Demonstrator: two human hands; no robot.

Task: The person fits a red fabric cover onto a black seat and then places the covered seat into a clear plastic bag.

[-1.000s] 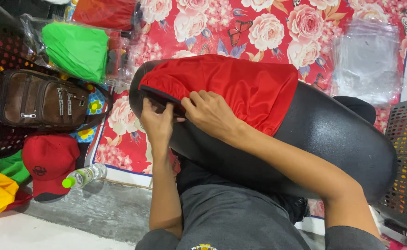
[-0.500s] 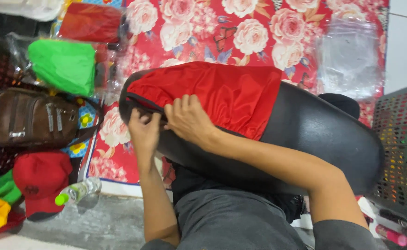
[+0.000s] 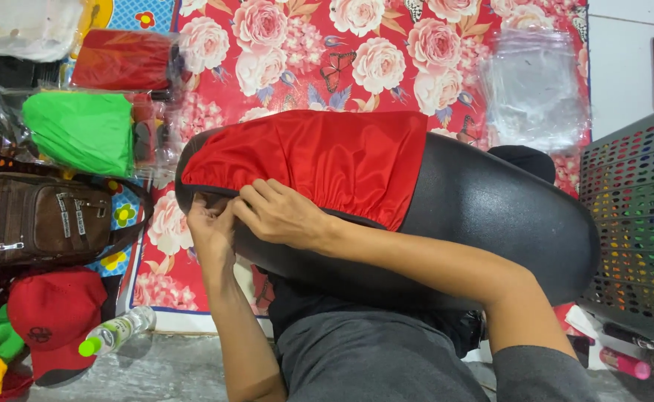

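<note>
A black padded seat point(image 3: 490, 223) lies across my lap, its left end wrapped in a red fabric cover point(image 3: 319, 160). My left hand point(image 3: 209, 227) pinches the cover's dark elastic hem at the seat's left tip. My right hand point(image 3: 278, 214) lies beside it, fingers curled over the same hem on the near edge. Both forearms reach in from below. The cover's right edge stops about halfway along the seat.
A floral red mat point(image 3: 386, 52) lies under the seat. On the left are a bagged green cover point(image 3: 81, 130), a bagged red one point(image 3: 122, 59), a brown bag point(image 3: 36, 219), a red cap point(image 3: 51, 313) and a bottle point(image 3: 115, 333). Clear plastic bags point(image 3: 535, 85) and a perforated basket point(image 3: 636, 223) are on the right.
The view has shifted, so the seat and hands sit further right and lower in frame. Both hands stay on the hem at the seat's left end, fingers barely moved.
</note>
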